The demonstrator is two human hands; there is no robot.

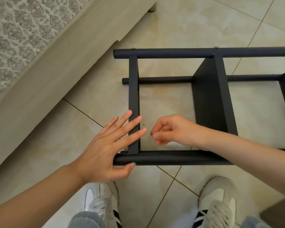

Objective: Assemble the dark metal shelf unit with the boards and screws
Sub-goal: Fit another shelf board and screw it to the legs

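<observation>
- Dark metal shelf unit [211, 96] on its side on tiled floor [179, 22].
- Left hand [104, 148] flat, fingers straight across its end bar [133, 89], thumb on near tube [171, 157].
- Right hand [171, 130] just beside, fingertips pinched; contents unclear.

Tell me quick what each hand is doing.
Left hand: open, fingers flat on the shelf frame.
Right hand: pinching a tiny dark piece, perhaps a screw.

Beige floor tiles [204, 22] run beside a pale furniture base [56, 66] with a floral cover [15, 30]; white sneakers [102, 203] stand on them.
</observation>
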